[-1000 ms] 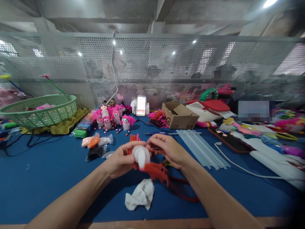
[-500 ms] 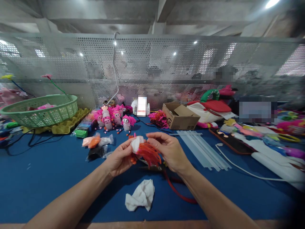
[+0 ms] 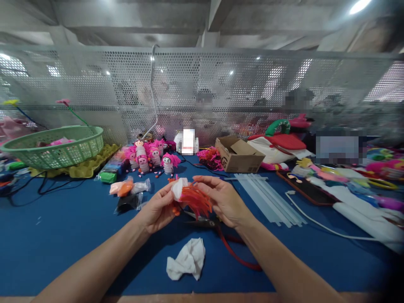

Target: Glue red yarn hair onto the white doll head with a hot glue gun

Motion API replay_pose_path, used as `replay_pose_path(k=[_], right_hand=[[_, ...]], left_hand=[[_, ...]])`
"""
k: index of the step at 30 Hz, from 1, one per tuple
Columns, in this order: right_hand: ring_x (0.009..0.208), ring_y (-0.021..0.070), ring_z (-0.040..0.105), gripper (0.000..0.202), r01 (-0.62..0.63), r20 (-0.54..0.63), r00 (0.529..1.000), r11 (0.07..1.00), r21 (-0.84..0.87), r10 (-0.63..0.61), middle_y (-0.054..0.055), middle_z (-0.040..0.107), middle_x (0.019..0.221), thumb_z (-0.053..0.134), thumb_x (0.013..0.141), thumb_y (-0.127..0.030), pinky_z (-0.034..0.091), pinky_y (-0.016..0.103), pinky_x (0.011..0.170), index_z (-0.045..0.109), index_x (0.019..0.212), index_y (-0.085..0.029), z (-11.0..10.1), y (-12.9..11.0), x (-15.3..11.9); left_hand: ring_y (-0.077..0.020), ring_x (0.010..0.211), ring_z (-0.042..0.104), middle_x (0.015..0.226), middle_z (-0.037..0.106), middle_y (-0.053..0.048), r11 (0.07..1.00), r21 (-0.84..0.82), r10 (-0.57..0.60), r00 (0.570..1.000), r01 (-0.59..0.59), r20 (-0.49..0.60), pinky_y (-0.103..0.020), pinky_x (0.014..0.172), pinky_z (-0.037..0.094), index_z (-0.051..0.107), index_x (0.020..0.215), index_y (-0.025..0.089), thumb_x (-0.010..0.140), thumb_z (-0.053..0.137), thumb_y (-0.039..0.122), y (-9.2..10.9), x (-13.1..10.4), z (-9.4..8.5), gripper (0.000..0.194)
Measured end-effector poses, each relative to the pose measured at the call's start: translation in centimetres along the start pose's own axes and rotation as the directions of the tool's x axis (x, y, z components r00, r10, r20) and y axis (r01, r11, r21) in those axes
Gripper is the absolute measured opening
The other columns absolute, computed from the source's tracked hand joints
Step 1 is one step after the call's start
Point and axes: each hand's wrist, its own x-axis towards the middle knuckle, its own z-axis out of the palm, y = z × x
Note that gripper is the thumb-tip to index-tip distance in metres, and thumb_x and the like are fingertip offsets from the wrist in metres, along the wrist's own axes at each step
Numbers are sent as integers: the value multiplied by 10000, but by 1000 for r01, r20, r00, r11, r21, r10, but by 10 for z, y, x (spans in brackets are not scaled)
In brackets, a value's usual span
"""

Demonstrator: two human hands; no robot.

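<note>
Doll [image 3: 188, 195] above scissors [image 3: 205, 222]; tissue [image 3: 187, 259] nearby.

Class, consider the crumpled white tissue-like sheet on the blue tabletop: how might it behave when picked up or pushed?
The crumpled white tissue-like sheet would probably flop when lifted, given its loose folds. It looks thin, so likely light for its size. Pushed along the blue tabletop, it may bunch rather than roll, its outline being irregular.

Held figure [image 3: 177, 190]: wht top, red-orange strands [image 3: 196, 199], orange bits [image 3: 176, 210]. Worktop [image 3: 63, 244] plain blue, scissors [image 3: 205, 222] w/ red handles, wad [image 3: 187, 259] wht. Dolls [image 3: 154, 156] w/ hot-pink hair, basket [image 3: 59, 156] lt grn, box [image 3: 243, 163] brn w/ blk print.
</note>
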Motion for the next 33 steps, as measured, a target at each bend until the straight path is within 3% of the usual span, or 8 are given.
replay_pose_path(k=[6, 8, 10, 12, 14, 18, 21, 33], right_hand=[[551, 84, 566, 261, 112, -62, 991, 990, -83, -118, -25, 627, 612, 752, 535, -351, 465, 216, 559, 637, 692, -177, -1, 8, 3], [538, 78, 546, 235, 197, -59, 976, 966, -168, -210, -15, 628, 631, 708, 603, -372, 451, 209, 521, 625, 689, -171, -4, 5, 2], [533, 79, 537, 220, 326, -75, 931, 905, -275, -358, 6, 649, 693, 642, 681, -385, 432, 204, 469, 611, 722, -171, -7, -2, -1], [541, 94, 556, 200, 427, -112, 852, 802, -417, -512, 19, 659, 714, 605, 722, -373, 439, 214, 456, 600, 767, -178, -9, -10, -6], [571, 120, 587, 177, 456, -74, 787, 659, -598, -612, 18, 661, 696, 610, 726, -335, 475, 247, 514, 612, 826, -189, -8, -16, -13], [641, 131, 601, 46, 580, 242, 624, 232, -781, -743, 10, 664, 721, 590, 756, -223, 479, 266, 621, 622, 787, -214, -2, -18, -24], [677, 136, 587, 89, 643, 401, 551, 66, -763, -732, 17, 640, 700, 534, 793, -174, 465, 271, 642, 608, 753, -205, 2, -16, -26], [706, 149, 538, 100, 682, 493, 484, -42, -730, -723, 37, 587, 697, 503, 807, -142, 462, 290, 637, 557, 738, -191, 3, -12, -19]], left_hand=[[-125, 756, 603, 889, 661, -54, 999, 30, -33, 999, 32, 38, -203, 693, 462, 620, 1007, 140, 560, 751, 238, -2, 0, 2, 476], [-132, 790, 603, 918, 661, -57, 1000, 14, -26, 998, 26, 51, -215, 719, 460, 619, 1004, 139, 570, 745, 234, -4, 1, 3, 462], [-139, 814, 602, 940, 661, -61, 1000, -2, -18, 998, 18, 53, -232, 755, 455, 621, 992, 136, 582, 738, 231, -5, 2, 3, 437], [-137, 807, 603, 931, 666, -57, 1000, -12, -14, 999, 14, 44, -236, 767, 451, 629, 974, 136, 596, 729, 219, -6, 4, 2, 400], [-131, 802, 604, 914, 671, -50, 1000, -22, -11, 999, 11, 33, -224, 759, 449, 638, 960, 138, 615, 714, 201, -7, 6, 2, 359], [-125, 820, 597, 918, 671, -40, 1000, -28, -7, 1000, 8, 28, -210, 764, 443, 644, 954, 139, 630, 702, 186, -8, 7, 1, 333], [-113, 776, 593, 890, 669, -35, 1000, -4, -10, 1000, 10, 20, -203, 738, 443, 643, 961, 137, 618, 713, 204, -9, 7, 1, 357], [-100, 703, 577, 829, 659, -36, 1000, 4, -27, 1000, 27, 1, -189, 660, 440, 648, 951, 138, 612, 718, 206, -9, 5, 2, 353]])
